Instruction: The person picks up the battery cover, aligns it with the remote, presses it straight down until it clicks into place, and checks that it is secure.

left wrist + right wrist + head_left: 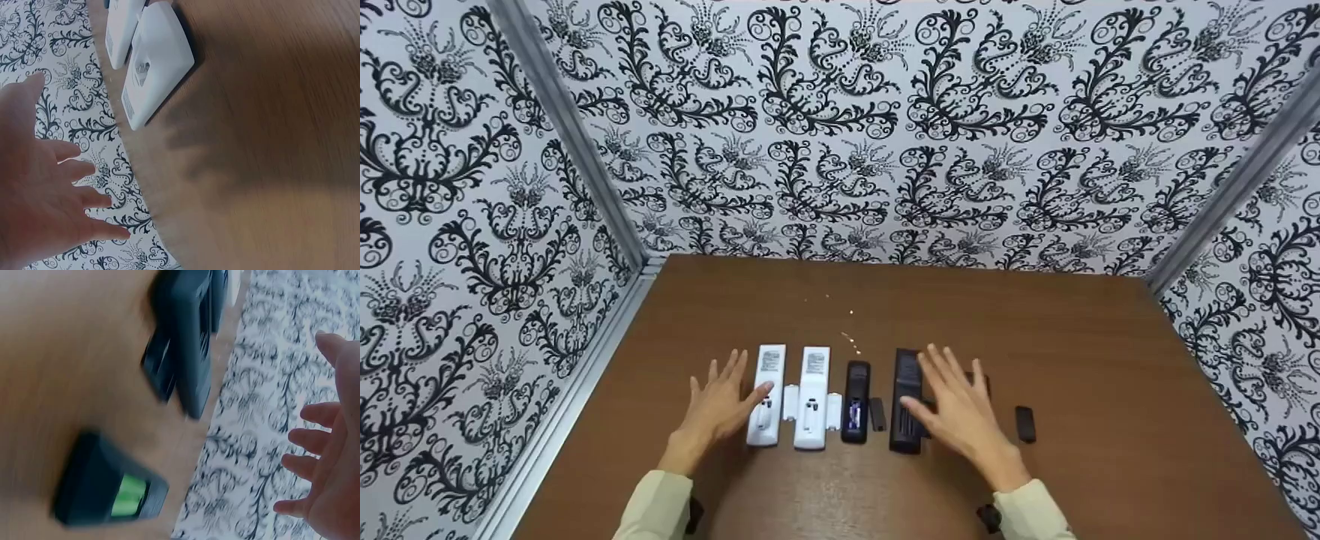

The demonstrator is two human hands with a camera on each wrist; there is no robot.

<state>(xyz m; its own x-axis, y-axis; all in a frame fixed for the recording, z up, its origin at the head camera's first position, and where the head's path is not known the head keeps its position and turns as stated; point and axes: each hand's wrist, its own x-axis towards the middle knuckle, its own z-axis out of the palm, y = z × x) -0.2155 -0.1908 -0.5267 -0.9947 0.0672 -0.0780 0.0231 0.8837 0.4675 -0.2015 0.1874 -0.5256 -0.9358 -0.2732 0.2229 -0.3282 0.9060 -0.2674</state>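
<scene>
My left hand hovers with its fingers spread, the thumb overlapping the leftmost white remote control in the head view. Beside that remote lies a second white remote control, its battery bay uncovered. Farther right is a small black remote control with batteries showing in its bay. My right hand, fingers also spread, partly hides a large black remote control. Neither hand holds anything. The left wrist view shows the left palm apart from the white remotes; the right palm is likewise apart from the black ones.
White battery covers and a dark cover lie beside the remotes. A small black piece lies to the right. The right wrist view shows a black item with a green part. Patterned walls enclose the brown table.
</scene>
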